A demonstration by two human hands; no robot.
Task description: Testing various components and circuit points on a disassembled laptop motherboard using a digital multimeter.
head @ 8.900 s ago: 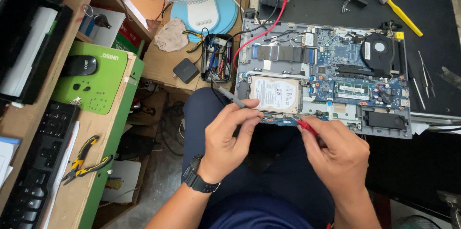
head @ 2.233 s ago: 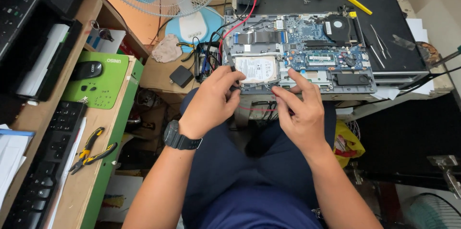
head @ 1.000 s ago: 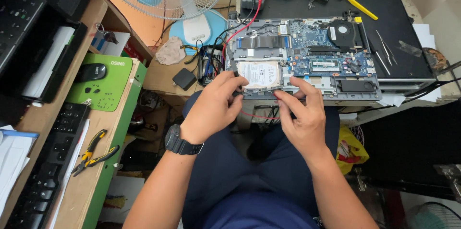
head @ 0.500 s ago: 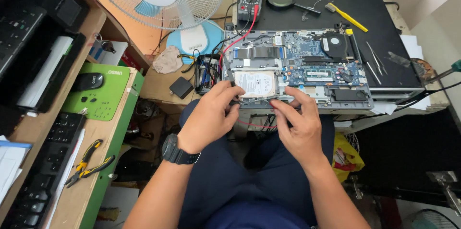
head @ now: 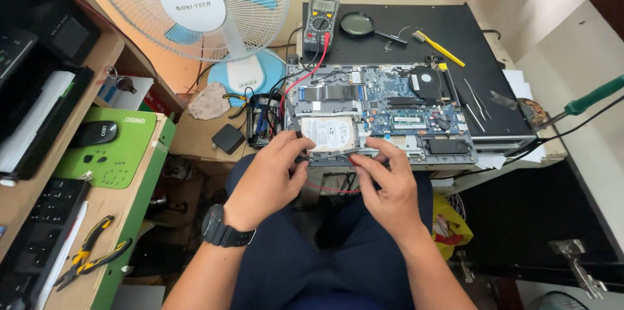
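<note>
An opened laptop (head: 416, 118) lies bottom-up on the black bench, its circuit board and fan showing. A silver hard drive (head: 328, 133) sits in its near left bay. My left hand (head: 270, 177), with a black watch on the wrist, pinches the laptop's front edge at the drive's near left corner. My right hand (head: 387, 183) is at the same edge just right of the drive. Its fingers are closed around a thin red tool (head: 351, 159), mostly hidden. A red wire (head: 325, 188) loops below both hands, above my lap.
A standing fan (head: 192, 4) is at the back left. A multimeter (head: 322, 21), magnifying glass (head: 357, 23), yellow-handled tool (head: 442, 50) and tweezers (head: 473, 99) lie around the laptop. On the left shelf are a green mat (head: 110, 160), mouse (head: 97, 132), pliers (head: 88, 261) and keyboard (head: 36, 232). A green-handled iron (head: 595, 95) is at the right.
The view has tilted upward, so the fan and bench now show more fully. Both hands stay at the laptop's front edge by the hard drive, shifting only slightly.
</note>
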